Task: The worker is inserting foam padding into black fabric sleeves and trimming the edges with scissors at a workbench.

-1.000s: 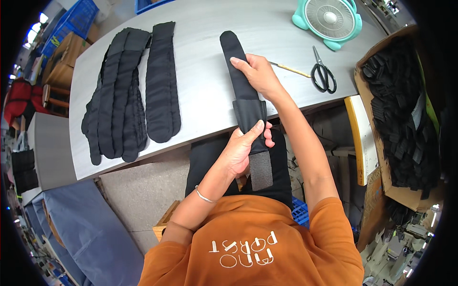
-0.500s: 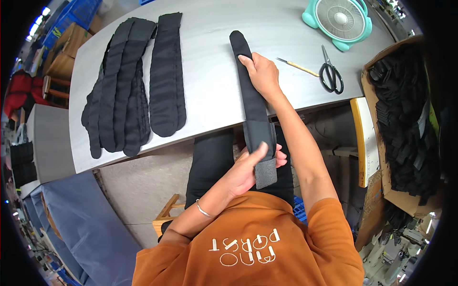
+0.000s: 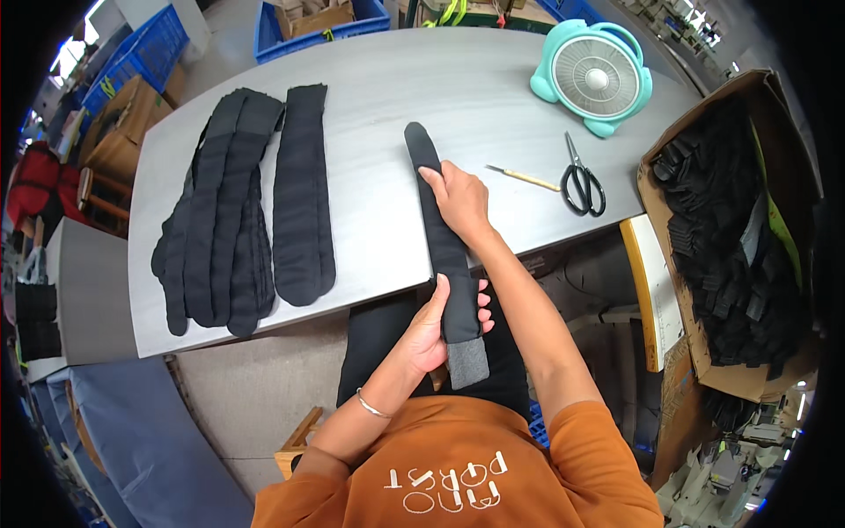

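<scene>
Strap (image 3: 437,211) now lies further down off table (image 3: 378,106); left hand (image 3: 433,330) grips its lower end, right hand (image 3: 459,198) flat on it.

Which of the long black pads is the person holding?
The narrow black pad with the grey end, held by both hands. It hangs over the table's near edge; the others lie untouched at the left of the table.

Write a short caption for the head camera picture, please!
Two hands, left hand and right hand, hold a long black padded strip across a grey table.

Black padded strap (image 3: 443,238) under both hands
</scene>
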Motion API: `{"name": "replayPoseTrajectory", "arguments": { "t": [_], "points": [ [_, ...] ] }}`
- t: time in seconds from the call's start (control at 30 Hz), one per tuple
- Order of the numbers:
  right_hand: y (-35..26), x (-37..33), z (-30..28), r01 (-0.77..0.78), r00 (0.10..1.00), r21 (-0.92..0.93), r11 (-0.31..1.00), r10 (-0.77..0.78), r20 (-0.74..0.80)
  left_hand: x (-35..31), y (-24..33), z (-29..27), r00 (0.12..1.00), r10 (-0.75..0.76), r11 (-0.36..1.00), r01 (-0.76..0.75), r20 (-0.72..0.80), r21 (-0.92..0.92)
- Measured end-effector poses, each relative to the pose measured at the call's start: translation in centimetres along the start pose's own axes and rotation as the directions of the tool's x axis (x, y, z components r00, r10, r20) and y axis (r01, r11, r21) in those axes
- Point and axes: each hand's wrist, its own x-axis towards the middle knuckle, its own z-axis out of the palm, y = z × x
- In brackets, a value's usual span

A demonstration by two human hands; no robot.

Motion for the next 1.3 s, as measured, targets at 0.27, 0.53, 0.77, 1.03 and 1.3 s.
{"name": "replayPoseTrajectory", "arguments": {
  "t": [0.27, 0.53, 0.77, 1.03, 1.3],
  "points": [
    [-0.7, 0.4, 0.7, 0.050, 0.998, -0.159, 0.986, -0.057, -0.041, -0.6, 0.4, 1.1, 0.991, 0.047, 0.985, -0.026, -0.125, 0.169],
    [0.3, 2.3, 1.9, 0.028, 0.993, -0.148, 0.989, -0.044, -0.106, -2.2, -0.7, 1.6, 0.984, 0.077, 0.971, -0.038, -0.162, 0.234],
    [-0.4, 2.6, 1.7, 0.088, 0.988, -0.193, 0.977, -0.110, -0.107, 0.3, 2.5, 2.5, 0.993, -0.061, 0.998, 0.061, -0.106, -0.007],
    [0.3, 3.6, 2.8, 0.128, 0.976, -0.174, 0.976, -0.156, -0.152, 0.1, 0.8, 2.6, 0.970, 0.150, 0.941, -0.082, -0.190, 0.327],
    [0.2, 4.0, 2.9, 0.070, 0.986, -0.208, 0.976, -0.100, -0.135, -3.1, -1.7, 2.4, 0.973, 0.112, 0.954, -0.049, -0.200, 0.295]
  ]
}}
